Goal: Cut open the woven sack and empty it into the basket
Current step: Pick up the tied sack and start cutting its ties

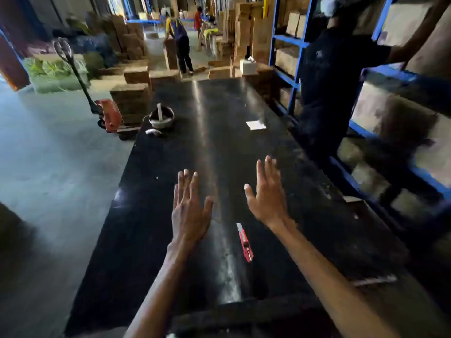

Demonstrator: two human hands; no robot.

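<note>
A red utility knife (245,242) lies on the long black table (219,147), between my two forearms. My left hand (189,208) is stretched out flat above the table, fingers apart, holding nothing. My right hand (267,193) is likewise spread and holds nothing, a little farther forward and to the right of the knife. No woven sack or basket shows on the table. Greenish woven sacks (56,71) lie stacked on the floor far to the left.
A small dark bowl with a white stick (161,117) and a white scrap (255,125) sit at the table's far part. A red pallet jack (107,115) stands left. A person in dark clothes (334,76) stands by blue shelving (290,42) on the right. Stacked cartons fill the back.
</note>
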